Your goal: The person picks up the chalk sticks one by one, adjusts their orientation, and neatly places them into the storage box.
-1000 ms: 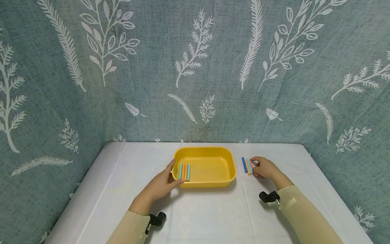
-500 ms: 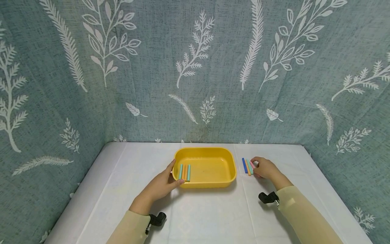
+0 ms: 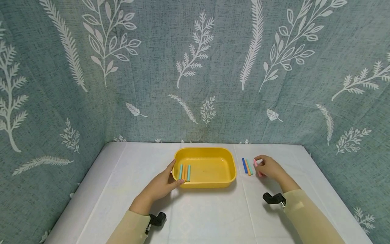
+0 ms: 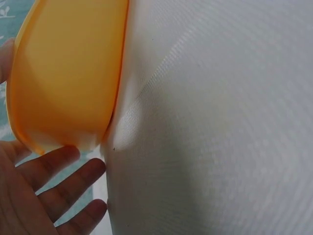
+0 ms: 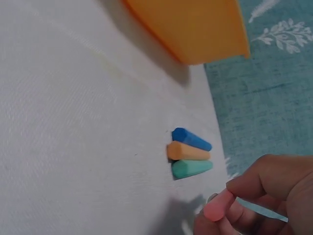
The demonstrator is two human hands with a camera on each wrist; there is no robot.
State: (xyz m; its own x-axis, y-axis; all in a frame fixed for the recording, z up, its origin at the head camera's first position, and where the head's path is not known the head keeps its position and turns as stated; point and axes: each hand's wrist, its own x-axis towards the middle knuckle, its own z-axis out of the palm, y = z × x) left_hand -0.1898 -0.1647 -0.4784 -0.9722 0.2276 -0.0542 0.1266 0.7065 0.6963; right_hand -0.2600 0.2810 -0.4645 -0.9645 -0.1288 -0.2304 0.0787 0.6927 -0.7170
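A: Far left first — what is being noted?

B: The left hand (image 3: 163, 183) is being rested against the left end of the yellow tray (image 3: 213, 150). The fingers are being kept straight and slightly spread; the thumb is being laid on the rim, the fingertips under the near corner. In the left wrist view the same fingers (image 4: 58, 181) are being seen fanned out below the tray's (image 4: 63, 78) outer wall. Nothing is being pinched there.

A: And inside the tray?

B: Three chalk sticks (image 3: 184, 172) are being held by it at its left end — green, orange, teal, side by side, lengthwise toward the wall. All of it is being carried by the white tablecloth (image 3: 207, 213).

A: Moving right of the tray?

B: A blue chalk (image 3: 244, 165), an orange chalk (image 3: 247, 167) and a green chalk (image 3: 250, 166) are being left lying on the cloth, touching one another, just beside the tray's right end. In the right wrist view they are being shown stacked close: blue (image 5: 191, 138), orange (image 5: 188, 151), green (image 5: 191, 168).

A: The right side?

B: A pink chalk (image 3: 256, 164) is being pinched by the right hand (image 3: 269, 168) between thumb and curled fingers. It is being held just right of the three loose sticks, apart from them. From the wrist camera the pink end (image 5: 217, 206) is being seen raised off the cloth, its shadow being cast below.
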